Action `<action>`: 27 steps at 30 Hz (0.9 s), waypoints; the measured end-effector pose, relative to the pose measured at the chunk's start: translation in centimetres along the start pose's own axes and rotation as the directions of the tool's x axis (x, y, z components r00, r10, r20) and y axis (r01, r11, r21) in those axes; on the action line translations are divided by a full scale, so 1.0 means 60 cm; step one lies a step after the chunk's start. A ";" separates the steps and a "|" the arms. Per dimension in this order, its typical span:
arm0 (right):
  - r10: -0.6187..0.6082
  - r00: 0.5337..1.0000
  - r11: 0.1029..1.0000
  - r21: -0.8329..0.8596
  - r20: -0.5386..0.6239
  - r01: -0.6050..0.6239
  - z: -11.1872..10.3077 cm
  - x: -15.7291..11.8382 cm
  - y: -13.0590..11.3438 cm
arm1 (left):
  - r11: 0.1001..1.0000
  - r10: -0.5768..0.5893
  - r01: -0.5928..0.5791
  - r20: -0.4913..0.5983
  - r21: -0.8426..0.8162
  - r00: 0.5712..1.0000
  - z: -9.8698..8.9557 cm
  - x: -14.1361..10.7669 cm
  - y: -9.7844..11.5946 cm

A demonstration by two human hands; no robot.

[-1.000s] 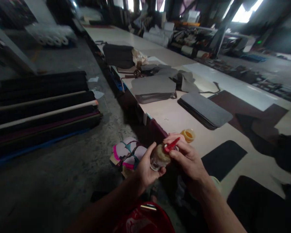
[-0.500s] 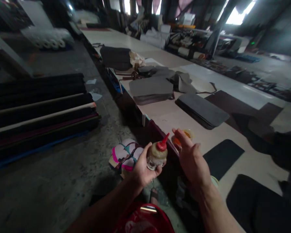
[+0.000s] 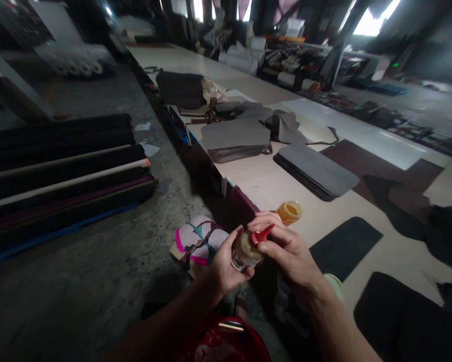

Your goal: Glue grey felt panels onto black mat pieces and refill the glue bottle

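Observation:
A round, stained squeeze bottle (image 3: 244, 253) with a cloudy, yellowish body sits in my left hand (image 3: 223, 266), the fingers curled under and around it. Its red pointed nozzle cap (image 3: 261, 236) tilts up to the right. My right hand (image 3: 293, 254) has its thumb and fingers closed on that cap from the right side. Just beyond the right knuckles, an open jar (image 3: 290, 212) with orange-yellow contents stands on the table edge. Below my right wrist a pale round rim (image 3: 335, 285) shows partly; the rest of it is hidden.
The long table (image 3: 263, 188) carries stacks of grey cut pieces (image 3: 237, 137), (image 3: 318, 170) and dark pieces (image 3: 348, 246). Left of me, dark fabric rolls (image 3: 67, 176) lie on the floor. A patterned padded seat (image 3: 199, 236) stands low beside my left forearm.
My right hand has come down and left from beside the jar and closed on the red nozzle cap. The bottle has tipped further right; the jar now shows more fully.

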State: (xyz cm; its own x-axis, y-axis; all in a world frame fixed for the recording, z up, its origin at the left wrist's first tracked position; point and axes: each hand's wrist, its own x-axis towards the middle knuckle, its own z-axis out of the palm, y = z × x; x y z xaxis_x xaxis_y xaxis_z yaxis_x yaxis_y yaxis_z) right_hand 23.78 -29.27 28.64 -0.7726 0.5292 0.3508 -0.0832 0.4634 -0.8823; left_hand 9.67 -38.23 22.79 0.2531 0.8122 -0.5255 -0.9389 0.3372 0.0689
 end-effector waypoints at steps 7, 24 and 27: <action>-0.065 0.928 0.982 -0.187 -0.367 -0.005 0.054 -0.010 -0.008 | 0.984 0.165 -0.168 -0.063 -0.061 0.984 0.012 0.013 -0.016; 0.072 0.982 0.993 0.084 0.176 -0.088 -0.020 -0.011 -0.017 | 0.984 -0.121 0.117 0.027 0.132 0.992 -0.014 -0.007 0.008; 0.006 0.972 1.000 0.011 0.233 -0.009 -0.023 0.001 -0.020 | 0.977 -0.149 0.140 0.044 0.158 0.988 -0.017 -0.003 0.001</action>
State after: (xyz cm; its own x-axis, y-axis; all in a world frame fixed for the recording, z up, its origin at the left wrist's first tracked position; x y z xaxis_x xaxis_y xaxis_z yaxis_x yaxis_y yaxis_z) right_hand 24.71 -28.85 30.16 -0.8986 0.3517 0.2625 -0.0830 0.4511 -0.8886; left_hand 9.34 -38.84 22.05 0.4001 0.7730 -0.4923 -0.8452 0.5189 0.1280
